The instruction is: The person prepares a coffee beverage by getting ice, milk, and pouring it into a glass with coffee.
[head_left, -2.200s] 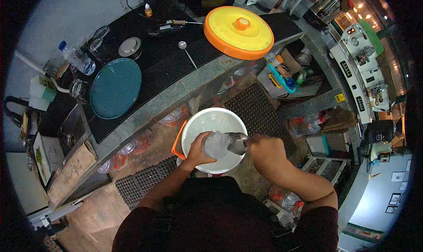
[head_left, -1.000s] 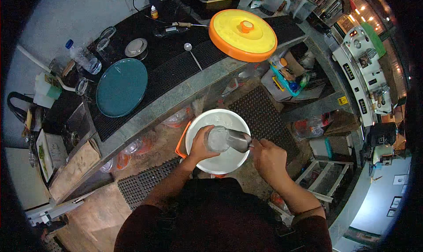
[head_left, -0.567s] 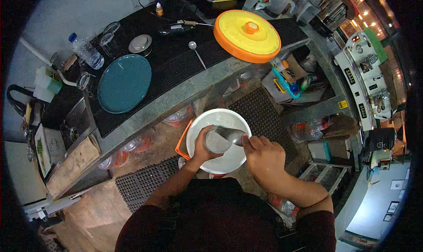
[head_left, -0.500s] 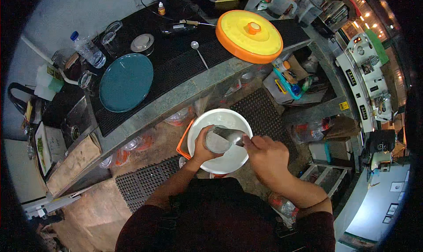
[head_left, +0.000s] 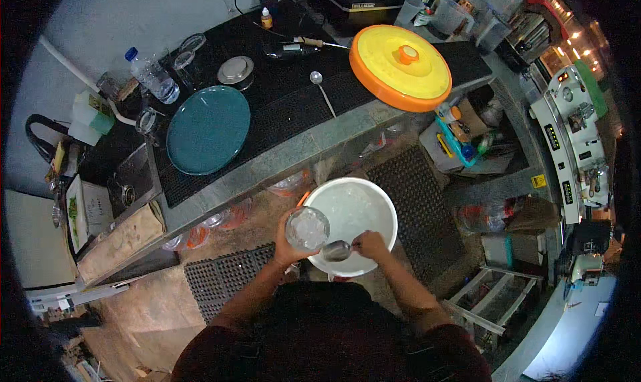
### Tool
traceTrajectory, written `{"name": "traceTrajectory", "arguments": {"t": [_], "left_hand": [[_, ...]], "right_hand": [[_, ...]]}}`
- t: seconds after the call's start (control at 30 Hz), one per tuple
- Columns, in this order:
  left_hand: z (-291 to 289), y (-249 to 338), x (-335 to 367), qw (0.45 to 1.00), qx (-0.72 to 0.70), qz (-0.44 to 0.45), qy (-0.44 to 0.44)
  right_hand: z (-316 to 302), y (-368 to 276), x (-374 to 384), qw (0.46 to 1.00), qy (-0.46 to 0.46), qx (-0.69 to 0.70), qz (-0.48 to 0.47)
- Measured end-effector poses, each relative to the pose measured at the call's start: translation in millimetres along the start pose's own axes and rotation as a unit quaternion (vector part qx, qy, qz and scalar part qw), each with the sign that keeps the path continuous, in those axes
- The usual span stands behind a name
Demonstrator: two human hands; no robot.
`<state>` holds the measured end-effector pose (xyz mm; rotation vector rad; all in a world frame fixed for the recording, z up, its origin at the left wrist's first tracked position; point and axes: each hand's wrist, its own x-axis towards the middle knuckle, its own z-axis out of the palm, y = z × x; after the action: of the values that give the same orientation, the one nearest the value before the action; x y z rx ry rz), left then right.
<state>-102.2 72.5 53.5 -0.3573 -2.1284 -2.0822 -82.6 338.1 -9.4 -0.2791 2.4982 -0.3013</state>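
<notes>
Left hand [head_left: 287,243] clamped round the side of a clear glass [head_left: 308,229], held over the left part of a white bucket [head_left: 386,212]; clear, ice-like pieces show through its open mouth. Right hand [head_left: 372,246] closed on the handle of a metal scoop [head_left: 336,251], whose bowl sits low over the near side of the bucket, tip just beside the glass; touching or apart, cannot tell. Main change: half a second ago the scoop's bowl lay across the glass mouth, now it has come off and dropped toward the wearer, leaving the mouth uncovered. Right forearm drawn in closer too. Judgement: the scoop-to-glass contact looks broken off, one load apparently delivered; whether the scoop carries anything is too dark to make out. Pale, glassy lumps remain in the bucket, orange handle [head_left: 304,198] at its left rim. Beyond, on the surface [head_left: 280,156]: yellow-and-orange lid [head_left: 400,65], teal plate [head_left: 208,130], long-handled spoon [head_left: 323,95] between them, all lying as they did, only shifted in view as the head turned
</notes>
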Motion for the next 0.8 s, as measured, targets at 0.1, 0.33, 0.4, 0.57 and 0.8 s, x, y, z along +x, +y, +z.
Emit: {"name": "traceTrajectory", "arguments": {"t": [0.1,0.33,0.4,0.57,0.8], "left_hand": [[-16,0,-1,0.997,0.064,0.049,-0.005],[-37,11,-16,0.996,0.074,0.044,0.012],[-38,10,-19,0.994,0.093,0.059,0.017],[-56,-1,-50,0.987,0.155,0.003,0.038],[-69,-15,-56,0.999,-0.034,0.001,0.028]], "right_hand": [[-6,-13,29,0.989,0.096,-0.062,-0.096],[-303,0,80,0.728,0.679,0.081,-0.050],[-367,31,118,0.743,0.665,0.069,0.020],[-411,51,194,0.854,0.483,0.022,0.191],[-400,90,206,0.812,0.563,0.058,0.139]]}}
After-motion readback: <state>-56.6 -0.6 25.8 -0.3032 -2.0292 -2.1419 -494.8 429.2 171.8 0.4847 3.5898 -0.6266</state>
